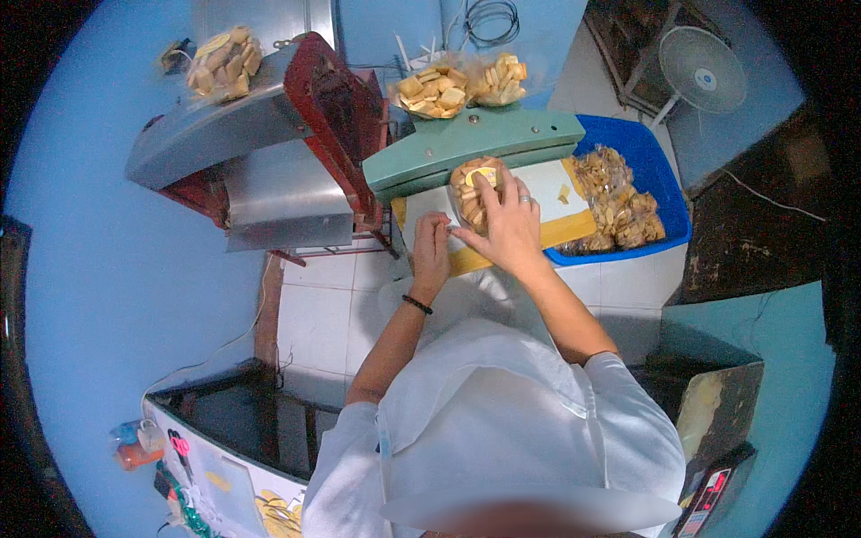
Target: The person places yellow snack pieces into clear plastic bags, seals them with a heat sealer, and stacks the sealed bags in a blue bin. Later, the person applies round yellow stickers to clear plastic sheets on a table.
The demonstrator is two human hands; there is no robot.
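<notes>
A clear plastic bag of beige snack pieces [469, 202] with a yellow label lies on a white board with yellow edges [430, 200]. My right hand [509, 218] rests over the bag with fingers spread across it, a ring on one finger. Beside the bag's lower left, my left hand [431, 247] has its fingers bent together, close to the right thumb. Whether it pinches the plastic is too small to make out. Directly behind the bag stands a green bag sealer [471, 144], its long jaw running above the board.
Filled bags [615, 208] lie in a blue plastic tub [662, 155] at the right. More bags of snacks [434, 93] sit on top of the sealer. A red and metal machine [269, 128] stands left, with another bag [225, 64] on it. A fan [703, 70] stands far right.
</notes>
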